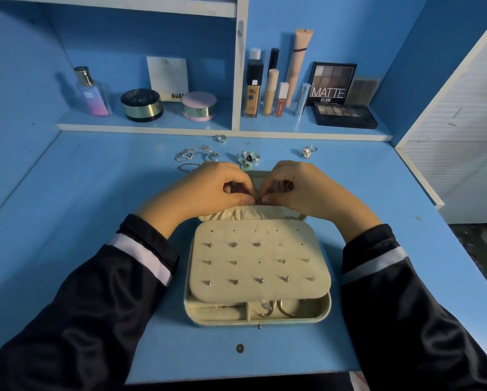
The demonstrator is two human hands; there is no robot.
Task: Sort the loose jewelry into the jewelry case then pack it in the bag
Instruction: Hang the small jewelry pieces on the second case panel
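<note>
Blue desk [67, 193], bearing my cream jewelry case [188, 314], open at centre; stud-earring panel [259, 266] over its tray. My left hand [208, 190] and right hand [301, 187] meet above the lid's gathered pocket. Loose chains [191, 153], rings [248, 157]: just beyond. Small dark piece [258, 201]: pinched between both hands' fingertips.

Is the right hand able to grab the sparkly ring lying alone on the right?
Probably yes: the ring lies just beyond the right hand, nothing between, though it pinches a small jewelry piece.
</note>
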